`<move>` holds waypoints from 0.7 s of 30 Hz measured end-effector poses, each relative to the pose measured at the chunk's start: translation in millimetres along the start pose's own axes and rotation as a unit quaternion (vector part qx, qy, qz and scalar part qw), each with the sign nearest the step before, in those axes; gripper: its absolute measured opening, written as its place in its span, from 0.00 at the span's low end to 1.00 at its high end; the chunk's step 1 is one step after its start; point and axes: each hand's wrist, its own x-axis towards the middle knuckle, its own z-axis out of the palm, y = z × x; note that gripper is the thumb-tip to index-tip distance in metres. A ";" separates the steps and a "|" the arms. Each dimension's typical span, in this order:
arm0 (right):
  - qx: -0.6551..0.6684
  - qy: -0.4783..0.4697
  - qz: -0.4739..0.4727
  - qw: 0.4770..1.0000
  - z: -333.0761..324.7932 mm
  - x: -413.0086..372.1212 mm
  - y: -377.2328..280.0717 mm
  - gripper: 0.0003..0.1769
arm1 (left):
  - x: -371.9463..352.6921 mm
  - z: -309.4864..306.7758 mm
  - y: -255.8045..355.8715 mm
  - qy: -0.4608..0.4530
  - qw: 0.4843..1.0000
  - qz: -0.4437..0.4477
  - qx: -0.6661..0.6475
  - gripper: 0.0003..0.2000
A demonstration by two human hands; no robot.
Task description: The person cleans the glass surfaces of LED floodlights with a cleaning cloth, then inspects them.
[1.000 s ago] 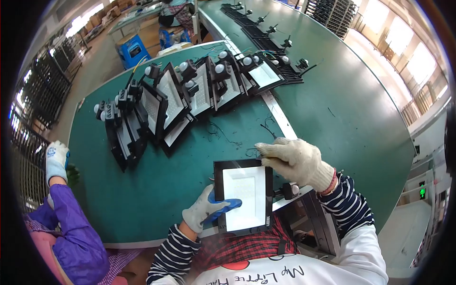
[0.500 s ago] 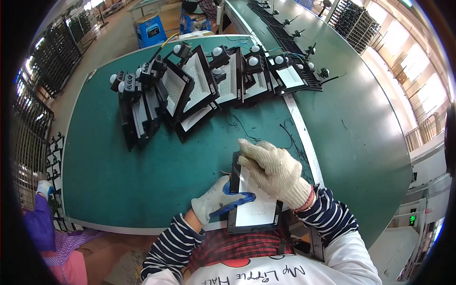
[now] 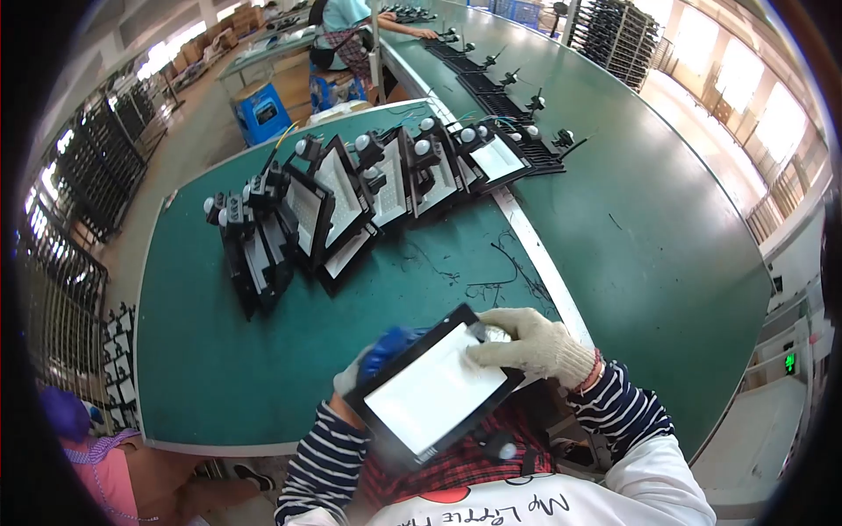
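Observation:
A black-framed LED floodlight (image 3: 434, 394) with a bright white panel is held tilted in front of my body, above the table's near edge. At its left edge is my left hand (image 3: 373, 359), in a white glove with blue coating; its fingers are closed round the frame and partly hidden behind it. My right hand (image 3: 535, 346), in a cream knit glove, grips the upper right corner, thumb lying over the panel. Something pale and shiny (image 3: 497, 334) shows between thumb and fingers; I cannot make out what. A white sensor dome (image 3: 507, 451) sticks out below the floodlight.
Several floodlights with sensor domes (image 3: 342, 197) lean together across the green table (image 3: 202, 368). Cut black wires (image 3: 504, 272) lie by the metal strip (image 3: 548, 263). A black rack of parts (image 3: 491, 96) runs along the right bench. Co-workers are at far back (image 3: 346, 35) and left (image 3: 96, 465).
The floodlight has been raised and turned clockwise, its panel now facing me more. My left hand has shifted behind its edge, and my right hand has moved to the corner. The head view has shifted.

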 end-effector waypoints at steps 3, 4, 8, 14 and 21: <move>0.126 0.145 -0.022 0.981 11.7 -4.0 17.3 0.33 | 1.1 13.2 27.2 0.159 0.895 -0.053 -0.413 0.46; 0.201 0.156 -0.020 0.967 14.6 -5.7 15.9 0.30 | -1.0 19.7 38.8 0.127 0.895 0.011 -0.428 0.39; 0.120 0.209 -0.087 0.967 36.1 6.6 49.4 0.32 | -17.3 33.7 35.0 0.283 0.951 -0.112 0.047 0.29; 0.062 0.348 -0.103 0.930 29.8 -0.9 53.4 0.26 | -16.3 56.4 25.4 0.376 0.919 -0.084 0.083 0.27; 0.043 0.370 -0.133 0.919 22.1 -0.2 55.0 0.22 | -12.2 71.9 41.9 0.374 0.903 -0.097 0.186 0.33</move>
